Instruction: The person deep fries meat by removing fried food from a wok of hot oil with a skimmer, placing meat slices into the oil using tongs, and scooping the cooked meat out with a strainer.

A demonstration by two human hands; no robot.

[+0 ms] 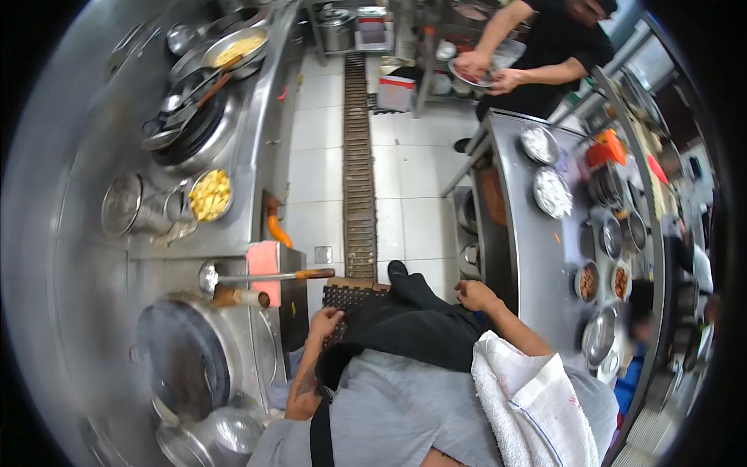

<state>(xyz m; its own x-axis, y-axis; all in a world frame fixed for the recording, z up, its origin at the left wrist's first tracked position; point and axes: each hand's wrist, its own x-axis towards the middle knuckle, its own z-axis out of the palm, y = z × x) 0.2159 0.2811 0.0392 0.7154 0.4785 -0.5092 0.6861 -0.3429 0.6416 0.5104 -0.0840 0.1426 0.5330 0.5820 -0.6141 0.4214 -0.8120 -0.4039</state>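
Note:
My left hand hangs at my left side by the wok range, above a black perforated mat. Its fingers are loosely bent and slightly apart, with nothing seen in them. My right hand is at my right side, near the steel worktable. Its fingers are curled in, and no object shows in them. Closest to my left hand is a long-handled ladle, lying across the range edge over a red block. A wok sits on the burner behind it. My black apron hangs between both hands.
Yellow chunks fill a bowl on the left counter, beside strainers and stacked woks. Bowls of white food and small bowls stand on the right worktable. A floor drain grate runs ahead. A co-worker holds a plate.

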